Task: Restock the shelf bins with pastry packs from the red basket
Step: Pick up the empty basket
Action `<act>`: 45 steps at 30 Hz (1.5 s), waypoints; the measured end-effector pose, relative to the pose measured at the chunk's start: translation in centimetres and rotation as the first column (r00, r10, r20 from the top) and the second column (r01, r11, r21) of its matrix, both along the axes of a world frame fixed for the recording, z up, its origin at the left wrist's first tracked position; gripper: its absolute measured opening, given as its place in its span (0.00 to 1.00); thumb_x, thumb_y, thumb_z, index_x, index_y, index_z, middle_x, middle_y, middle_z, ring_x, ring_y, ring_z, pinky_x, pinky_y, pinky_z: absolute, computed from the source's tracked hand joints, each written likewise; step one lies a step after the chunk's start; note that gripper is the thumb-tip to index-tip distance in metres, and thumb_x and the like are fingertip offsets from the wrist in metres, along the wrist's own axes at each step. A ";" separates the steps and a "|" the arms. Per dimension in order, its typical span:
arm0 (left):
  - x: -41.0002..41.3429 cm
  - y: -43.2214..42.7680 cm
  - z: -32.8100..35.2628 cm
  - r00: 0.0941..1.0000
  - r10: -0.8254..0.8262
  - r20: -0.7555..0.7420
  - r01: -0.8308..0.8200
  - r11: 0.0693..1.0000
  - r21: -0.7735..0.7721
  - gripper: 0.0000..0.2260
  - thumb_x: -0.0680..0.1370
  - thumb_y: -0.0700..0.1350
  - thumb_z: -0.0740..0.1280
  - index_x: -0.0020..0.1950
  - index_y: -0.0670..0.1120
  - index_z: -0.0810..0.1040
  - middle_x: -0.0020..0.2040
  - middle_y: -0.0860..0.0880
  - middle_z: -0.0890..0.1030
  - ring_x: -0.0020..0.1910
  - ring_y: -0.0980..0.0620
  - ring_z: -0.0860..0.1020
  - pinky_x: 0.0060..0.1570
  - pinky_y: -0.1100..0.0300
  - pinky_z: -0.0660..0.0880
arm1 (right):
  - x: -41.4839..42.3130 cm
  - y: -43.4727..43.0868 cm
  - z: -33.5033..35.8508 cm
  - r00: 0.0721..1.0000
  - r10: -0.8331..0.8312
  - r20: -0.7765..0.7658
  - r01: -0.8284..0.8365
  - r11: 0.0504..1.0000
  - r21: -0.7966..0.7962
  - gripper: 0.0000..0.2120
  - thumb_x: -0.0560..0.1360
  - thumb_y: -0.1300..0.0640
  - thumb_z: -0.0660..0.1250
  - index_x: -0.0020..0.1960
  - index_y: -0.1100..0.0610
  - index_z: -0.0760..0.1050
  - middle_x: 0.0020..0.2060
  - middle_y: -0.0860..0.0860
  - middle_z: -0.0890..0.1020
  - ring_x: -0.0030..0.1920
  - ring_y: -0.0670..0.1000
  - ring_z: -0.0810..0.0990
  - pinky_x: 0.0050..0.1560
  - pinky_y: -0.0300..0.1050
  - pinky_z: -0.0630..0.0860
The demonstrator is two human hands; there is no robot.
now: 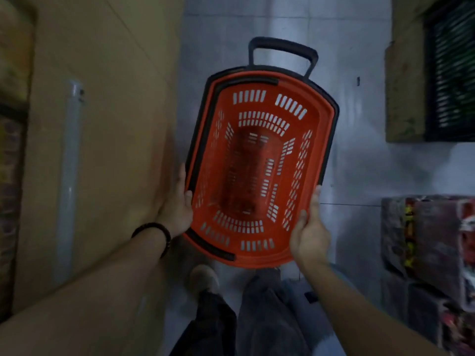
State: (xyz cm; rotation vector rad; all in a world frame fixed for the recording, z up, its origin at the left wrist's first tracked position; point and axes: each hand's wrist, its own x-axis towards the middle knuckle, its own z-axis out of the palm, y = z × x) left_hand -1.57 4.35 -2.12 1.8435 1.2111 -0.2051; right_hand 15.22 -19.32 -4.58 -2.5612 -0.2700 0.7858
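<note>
Gripping the red basket [282,83] at its near end, I am holding it in the air above the tiled floor [359,163], just ahead of my legs, with its open mouth tilting up toward the camera; my left hand [177,214] is clamping the left rim, thumb hooked over the edge and fingers going down the outer wall, and my right hand [309,232] is pinching the right corner the same way, thumb on top; the basket is showing only its bare slotted bottom, so I am judging this load spent and the step in hand to be carrying the empty basket off or back for more; to do that well I am planning on pressing both thumbs firmly on the rim, levelling it, and steering between the cardboard [102,124] close on my left and the stacked goods [437,253] on my right; counting, I am seeing one basket, zero pastry packs inside it, one black pull handle [282,51] at the far end, two black carry handles [246,82] lying folded along the rim, two hands, one dark bracelet [156,233] on the left wrist and one black crate [452,73] at the upper right; the goods on the right are blurring too much for counting.
</note>
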 end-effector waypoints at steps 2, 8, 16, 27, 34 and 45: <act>1.5 0.6 -0.5 0.997 0.050 -0.062 -0.052 0.998 -0.034 0.30 0.89 0.44 0.51 0.86 0.58 0.39 0.84 0.45 0.60 0.79 0.40 0.66 0.74 0.55 0.62 | 3.0 0.8 -0.2 0.999 0.032 -0.021 -0.032 0.999 0.000 0.30 0.88 0.47 0.51 0.83 0.33 0.38 0.39 0.51 0.78 0.37 0.53 0.75 0.53 0.56 0.79; 9.9 6.6 -0.9 0.999 -0.031 -0.045 0.030 1.000 -0.008 0.31 0.89 0.46 0.51 0.85 0.59 0.35 0.86 0.50 0.53 0.80 0.42 0.63 0.70 0.59 0.60 | 11.7 5.5 -0.6 0.983 0.170 -0.067 -0.177 0.976 -0.126 0.34 0.87 0.46 0.49 0.76 0.28 0.25 0.45 0.65 0.83 0.42 0.67 0.81 0.55 0.61 0.79; 20.1 13.7 -1.5 0.996 -0.045 -0.082 0.042 0.998 -0.039 0.31 0.89 0.50 0.50 0.82 0.60 0.30 0.85 0.43 0.55 0.77 0.39 0.68 0.75 0.46 0.65 | 25.5 13.0 0.5 0.938 0.208 -0.276 -0.262 0.949 -0.176 0.45 0.85 0.52 0.57 0.65 0.17 0.22 0.52 0.62 0.78 0.36 0.64 0.85 0.28 0.59 0.84; 36.2 27.3 -3.9 0.992 0.042 -0.119 -0.051 0.996 -0.068 0.30 0.89 0.48 0.52 0.85 0.60 0.36 0.74 0.39 0.75 0.60 0.33 0.79 0.58 0.51 0.71 | 42.1 28.3 2.1 0.954 0.166 -0.249 -0.241 0.918 -0.314 0.41 0.87 0.51 0.54 0.74 0.27 0.23 0.63 0.70 0.76 0.34 0.62 0.85 0.29 0.53 0.84; 47.3 35.4 -3.2 0.996 0.044 -0.075 -0.051 0.994 -0.097 0.30 0.89 0.49 0.51 0.84 0.62 0.35 0.55 0.46 0.76 0.37 0.53 0.75 0.48 0.54 0.70 | 53.9 36.6 1.9 0.952 0.145 -0.268 -0.224 0.929 -0.294 0.37 0.87 0.51 0.52 0.76 0.27 0.27 0.49 0.67 0.82 0.23 0.57 0.84 0.21 0.45 0.78; 65.6 49.1 -3.3 0.991 0.101 -0.088 -0.110 0.988 -0.105 0.30 0.89 0.50 0.50 0.83 0.63 0.33 0.79 0.40 0.69 0.70 0.37 0.75 0.66 0.48 0.70 | 73.1 51.0 -0.1 0.936 0.265 -0.233 -0.324 0.907 -0.269 0.48 0.84 0.49 0.57 0.54 0.19 0.15 0.56 0.65 0.79 0.43 0.65 0.85 0.42 0.61 0.86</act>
